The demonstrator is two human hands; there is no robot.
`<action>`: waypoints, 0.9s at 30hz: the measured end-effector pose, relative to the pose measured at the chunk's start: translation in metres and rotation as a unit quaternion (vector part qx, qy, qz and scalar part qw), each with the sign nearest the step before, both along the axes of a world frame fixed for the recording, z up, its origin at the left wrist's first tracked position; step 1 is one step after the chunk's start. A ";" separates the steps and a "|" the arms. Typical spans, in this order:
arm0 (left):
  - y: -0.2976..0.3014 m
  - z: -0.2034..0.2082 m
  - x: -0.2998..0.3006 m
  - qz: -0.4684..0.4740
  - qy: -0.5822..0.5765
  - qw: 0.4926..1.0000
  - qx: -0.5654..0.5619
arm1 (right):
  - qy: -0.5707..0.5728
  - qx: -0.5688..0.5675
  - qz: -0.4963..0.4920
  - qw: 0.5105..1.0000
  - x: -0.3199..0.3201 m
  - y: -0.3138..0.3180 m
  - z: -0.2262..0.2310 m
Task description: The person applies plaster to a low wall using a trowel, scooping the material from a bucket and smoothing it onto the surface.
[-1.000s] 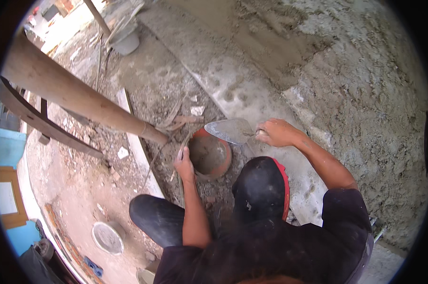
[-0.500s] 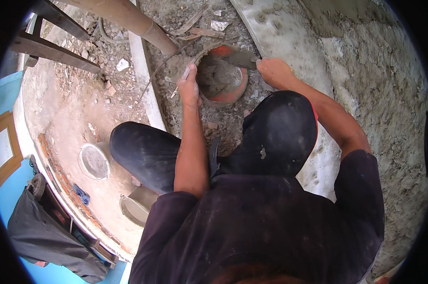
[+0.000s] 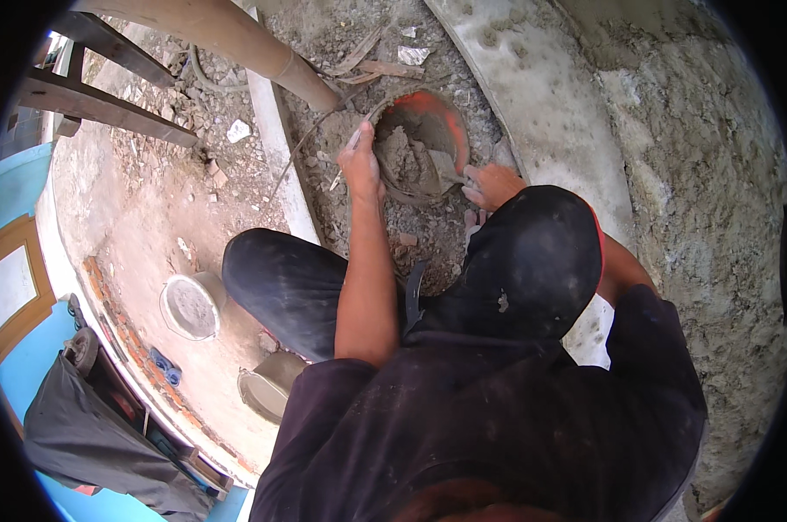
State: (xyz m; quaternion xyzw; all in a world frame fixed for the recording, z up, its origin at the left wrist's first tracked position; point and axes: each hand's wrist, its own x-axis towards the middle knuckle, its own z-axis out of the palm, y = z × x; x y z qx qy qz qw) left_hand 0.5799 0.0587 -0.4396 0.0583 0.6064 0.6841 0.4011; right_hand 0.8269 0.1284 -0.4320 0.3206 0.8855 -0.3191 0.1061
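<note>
An orange bucket (image 3: pixel 446 120) smeared with grey sits on the rubble between my knees and the sloped slab. Wet grey mortar (image 3: pixel 402 157) is heaped inside it, toward the left. My left hand (image 3: pixel 359 164) is closed on the bucket's left rim. At the near right rim, my right hand (image 3: pixel 493 185) holds a trowel (image 3: pixel 444 167) whose flat blade reaches into the bucket beside the mortar. The fingers cover the trowel's handle, and mortar hides part of the blade.
A thick round pole (image 3: pixel 271 52) slants down at the upper left, near dark wooden beams (image 3: pixel 106 109). A narrow concrete curb (image 3: pixel 282 157) runs left of the bucket. Two pale buckets (image 3: pixel 190 306) stand behind my left knee. Rough plaster (image 3: pixel 698 217) covers the right side.
My right hand has brought the trowel from the far right rim toward me, to the near right side. The mortar now stands in a heap at the left. My left hand keeps the rim.
</note>
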 end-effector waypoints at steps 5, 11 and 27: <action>0.001 -0.001 0.000 -0.001 -0.038 0.999 0.017 | -0.033 0.024 -0.015 0.999 -0.010 -0.003 -0.008; -0.003 -0.006 -0.009 0.011 -0.016 1.000 -0.009 | -0.014 0.064 -0.060 0.996 -0.014 -0.002 0.001; 0.010 -0.014 -0.003 -0.016 0.018 1.000 0.009 | 0.024 0.248 -0.012 0.968 0.014 0.047 0.240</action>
